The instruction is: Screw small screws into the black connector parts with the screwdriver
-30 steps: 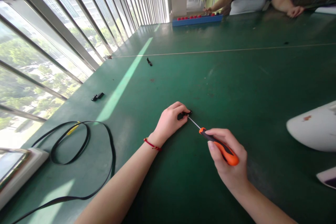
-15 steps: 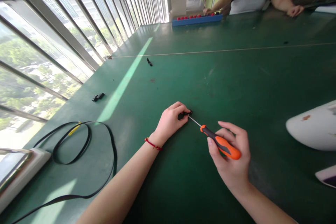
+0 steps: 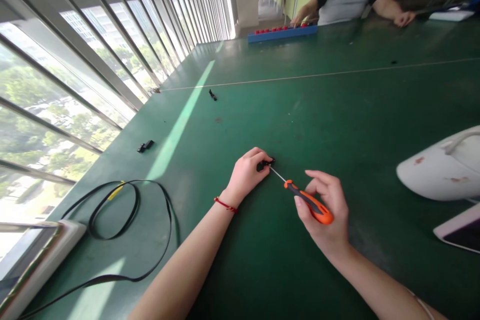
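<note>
Near the middle of the green table [image 3: 337, 110], my left hand [image 3: 248, 172] pinches a small black part [image 3: 267, 163] against the surface. A red bracelet circles that wrist. My right hand [image 3: 330, 205] holds a screwdriver [image 3: 313, 205] with an orange and dark grey handle, thumb below it and index finger lifted off. Its thin metal shaft points up and left, and the tip meets the black part beside my left fingertips. How the tip sits in the part is too small to tell.
Black cable loops [image 3: 170, 210] and a white-edged device [image 3: 71, 235] lie at left. Small black pieces [image 3: 145, 146] and another piece [image 3: 212, 95] rest farther off. A white object [image 3: 438, 170] stands right. Across the table, a person [image 3: 345, 2] sits by a blue rack [image 3: 283, 34].
The camera view has shifted slightly, showing more of the person across. My right hand and the screwdriver handle have turned a little; the tip stays at the black part.
</note>
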{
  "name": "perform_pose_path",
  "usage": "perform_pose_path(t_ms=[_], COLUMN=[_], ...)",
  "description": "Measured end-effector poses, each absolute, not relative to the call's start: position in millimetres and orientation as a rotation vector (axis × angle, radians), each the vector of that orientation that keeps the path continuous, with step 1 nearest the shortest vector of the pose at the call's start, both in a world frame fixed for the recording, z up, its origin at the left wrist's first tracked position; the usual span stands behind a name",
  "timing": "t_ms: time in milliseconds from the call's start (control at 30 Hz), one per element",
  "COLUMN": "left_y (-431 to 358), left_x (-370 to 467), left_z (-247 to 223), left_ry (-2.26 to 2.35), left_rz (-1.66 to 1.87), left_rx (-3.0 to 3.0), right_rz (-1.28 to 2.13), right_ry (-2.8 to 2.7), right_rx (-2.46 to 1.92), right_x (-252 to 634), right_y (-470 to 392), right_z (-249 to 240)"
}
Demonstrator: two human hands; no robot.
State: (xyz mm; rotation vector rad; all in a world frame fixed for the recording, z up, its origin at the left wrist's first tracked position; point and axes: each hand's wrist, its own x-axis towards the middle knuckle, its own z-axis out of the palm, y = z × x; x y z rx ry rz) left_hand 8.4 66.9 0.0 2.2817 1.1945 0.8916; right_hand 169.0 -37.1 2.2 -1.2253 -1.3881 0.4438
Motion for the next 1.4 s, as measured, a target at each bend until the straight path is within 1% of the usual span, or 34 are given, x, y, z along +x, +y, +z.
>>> perform_pose_path(t_ms=[100, 233, 433, 600, 733, 900, 1067, 1233, 1400], left_y=[67.2, 67.2, 67.4, 67.4, 66.7, 67.1, 67.1, 65.7, 66.5], left_x=[8.4, 8.2, 8.2, 8.4, 9.3, 9.9, 9.7, 10.1, 10.1], left_z=[-0.5, -1.0, -0.1, 0.5, 1.1, 0.9, 1.1, 2.1, 1.4], left_ry=[1.197, 1.197, 1.190, 1.203, 1.204, 1.214, 1.213, 1.226, 1.222], left_rz=[0.888, 0.882, 0.868, 0.854, 0.850, 0.842, 0.837, 0.837, 0.845], left_rx=[2.286, 2.284, 2.279, 2.274, 2.273, 2.268, 2.279, 2.275, 2.286], right_rz=[0.404, 0.264, 0.339, 0.244, 0.365, 0.224, 0.272, 0.220, 0.193], right_ry=[-1.430, -1.430, -1.575, -1.501, -1.566, -1.490, -1.603, -1.462, -1.636], right_rx=[-1.264, -1.166, -1.255, -1.186, -1.263, -1.196, -1.260, -1.207, -1.222], right_x=[168.5, 167.1, 165.1, 165.0, 165.6, 164.2, 164.9, 165.6, 167.1], right_y=[-39.8, -39.5, -42.4, -43.5, -43.8, -42.5, -42.1, -41.2, -36.2], right_z=[0.3, 0.2, 1.8, 1.1, 2.7, 2.8, 2.7, 3.7, 7.9])
